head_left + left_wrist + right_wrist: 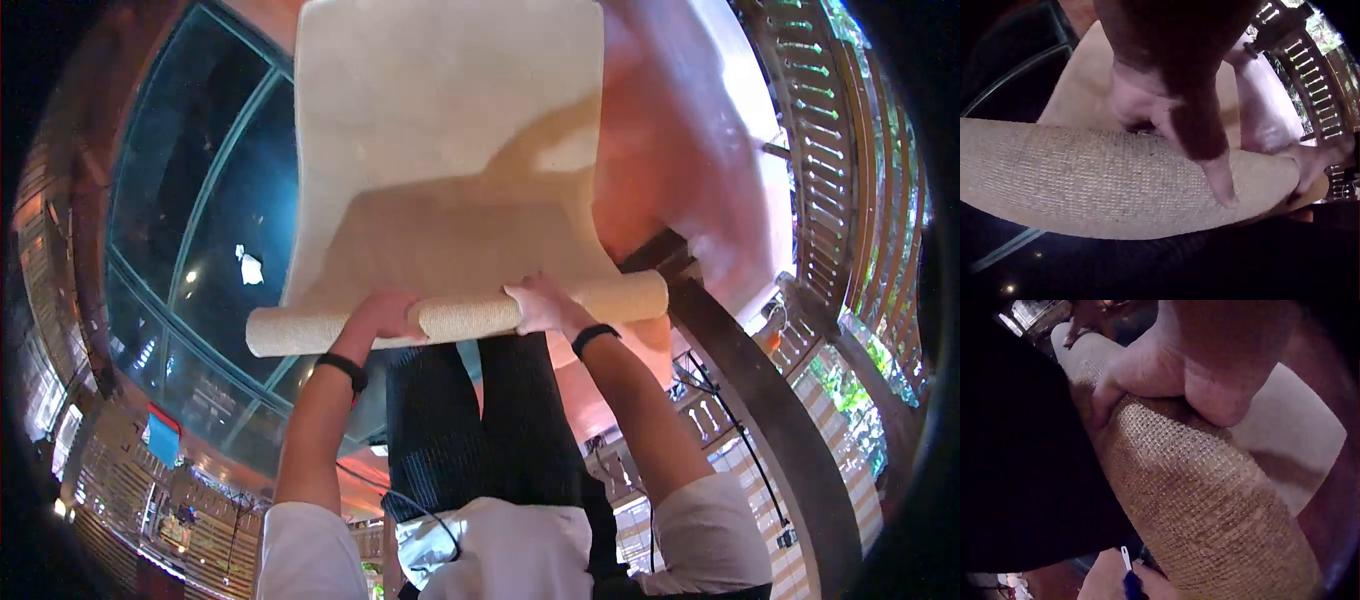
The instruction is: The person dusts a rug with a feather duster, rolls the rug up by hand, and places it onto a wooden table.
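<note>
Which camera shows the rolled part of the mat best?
The head view: it shows the rolled part with both ends. The left wrist view cuts off one end; the right wrist view shows the bumpy weave close up.

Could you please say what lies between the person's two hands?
In the head view, only a bare stretch of rolled woven mat lies between the left hand and right hand.
</note>
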A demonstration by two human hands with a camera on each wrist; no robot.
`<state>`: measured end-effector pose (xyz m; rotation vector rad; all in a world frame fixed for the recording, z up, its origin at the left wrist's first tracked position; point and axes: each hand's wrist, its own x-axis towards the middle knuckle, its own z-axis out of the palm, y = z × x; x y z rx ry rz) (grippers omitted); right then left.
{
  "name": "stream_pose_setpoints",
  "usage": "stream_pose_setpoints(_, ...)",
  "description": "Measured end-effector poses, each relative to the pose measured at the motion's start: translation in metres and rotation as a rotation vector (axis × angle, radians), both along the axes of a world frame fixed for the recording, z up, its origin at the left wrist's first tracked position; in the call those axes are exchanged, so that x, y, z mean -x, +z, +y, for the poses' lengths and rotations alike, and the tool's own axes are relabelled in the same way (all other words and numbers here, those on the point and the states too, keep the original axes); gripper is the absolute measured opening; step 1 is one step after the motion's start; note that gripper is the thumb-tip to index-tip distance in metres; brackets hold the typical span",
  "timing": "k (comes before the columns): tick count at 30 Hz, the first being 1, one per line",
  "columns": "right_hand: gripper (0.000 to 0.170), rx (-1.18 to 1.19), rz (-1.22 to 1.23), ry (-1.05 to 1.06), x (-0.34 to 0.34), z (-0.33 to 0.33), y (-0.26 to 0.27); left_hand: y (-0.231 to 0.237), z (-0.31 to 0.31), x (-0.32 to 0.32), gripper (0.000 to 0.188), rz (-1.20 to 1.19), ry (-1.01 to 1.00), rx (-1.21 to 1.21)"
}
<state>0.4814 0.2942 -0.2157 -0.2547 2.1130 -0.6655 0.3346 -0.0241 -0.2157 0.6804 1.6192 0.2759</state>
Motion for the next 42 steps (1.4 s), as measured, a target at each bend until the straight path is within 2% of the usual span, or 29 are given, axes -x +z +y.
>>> stream_pose_setpoints(2, 0.071, 0.028, -0.128, -0.058, 0.008, 0.0, 0.004, 0.017, -0.012, 0.0, 0.1, 0.086, 0.0, -0.075)
stream_pose_setpoints(5, 0.071, -0.045, -0.101, -0.035, 0.034, 0.008, 0.025, 0.034, -0.042, 0.019, 0.107, 0.285, 0.023, -0.203)
stream_pose_setpoints(8, 0.071, 0.02, 0.135, -0.077, 0.052, 0.026, 0.037, 0.039, -0.074, 0.044, 0.104, 0.519, -0.036, -0.118)
stream_pose_setpoints(11, 0.055, -0.025, 0.01, 0.005, 0.072, 0.048, 0.003, 0.067, -0.047, 0.091, 0.099, 0.545, -0.009, -0.044)
stream_pose_setpoints(13, 0.05, 0.109, 0.027, -0.154, 0.094, 0.084, -0.034, 0.105, -0.011, 0.142, 0.092, 0.596, -0.038, 0.013)
stream_pose_setpoints(14, 0.053, 0.105, 0.053, -0.191, 0.123, 0.1, -0.004, 0.124, 0.004, 0.166, 0.089, 0.621, -0.047, 0.042)
stream_pose_setpoints(16, 0.058, 0.06, 0.163, -0.229, 0.194, 0.126, 0.107, 0.155, 0.027, 0.22, 0.079, 0.748, -0.043, -0.117)
stream_pose_setpoints(18, 0.064, 0.006, 0.34, -0.274, 0.251, 0.153, 0.198, 0.218, 0.066, 0.275, 0.077, 0.87, -0.038, -0.156)
stream_pose_setpoints(20, 0.07, -0.088, 0.575, -0.285, 0.296, 0.18, 0.263, 0.257, 0.093, 0.328, 0.076, 1.024, 0.008, -0.3)
stream_pose_setpoints(22, 0.079, -0.254, 0.887, -0.272, 0.338, 0.212, 0.305, 0.309, 0.118, 0.378, 0.071, 1.209, 0.004, -0.402)
stream_pose_setpoints(24, 0.073, -0.414, 1.089, -0.259, 0.377, 0.233, 0.361, 0.376, 0.142, 0.414, 0.063, 1.548, -0.03, -1.071)
stream_pose_setpoints(26, 0.071, -0.607, 1.01, -0.276, 0.4, 0.233, 0.44, 0.421, 0.153, 0.432, 0.056, 1.625, 0.045, -0.764)
stream_pose_setpoints(28, 0.066, -0.306, 1.33, -0.232, 0.382, 0.22, 0.496, 0.463, 0.162, 0.433, 0.056, 1.627, 0.165, -0.79)
stream_pose_setpoints(30, 0.064, -0.463, 1.198, -0.23, 0.384, 0.22, 0.515, 0.485, 0.157, 0.426, 0.057, 1.603, 0.094, -0.833)
stream_pose_setpoints(31, 0.062, -0.539, 1.135, -0.225, 0.385, 0.221, 0.519, 0.492, 0.154, 0.423, 0.058, 1.595, 0.059, -0.853)
stream_pose_setpoints(34, 0.067, -0.303, 1.089, -0.209, 0.355, 0.227, 0.484, 0.494, 0.139, 0.388, 0.068, 1.395, 0.027, -0.686)
stream_pose_setpoints(35, 0.071, -0.317, 1.139, -0.248, 0.338, 0.222, 0.459, 0.48, 0.131, 0.382, 0.07, 1.383, 0.021, -0.651)
stream_pose_setpoints(37, 0.074, -0.301, 0.859, -0.245, 0.317, 0.195, 0.449, 0.46, 0.117, 0.36, 0.072, 1.431, -0.12, -0.771)
stream_pose_setpoints(38, 0.076, -0.217, 0.844, -0.232, 0.304, 0.194, 0.428, 0.445, 0.109, 0.349, 0.073, 1.388, -0.145, -0.768)
stream_pose_setpoints(39, 0.08, -0.236, 0.99, -0.12, 0.289, 0.19, 0.403, 0.431, 0.101, 0.338, 0.074, 1.344, -0.168, -0.764)
stream_pose_setpoints(40, 0.081, -0.183, 0.757, -0.213, 0.276, 0.176, 0.396, 0.411, 0.092, 0.327, 0.075, 1.23, -0.143, -0.693)
stream_pose_setpoints(42, 0.082, -0.185, 0.648, -0.236, 0.256, 0.164, 0.347, 0.378, 0.08, 0.305, 0.076, 1.054, -0.076, -0.558)
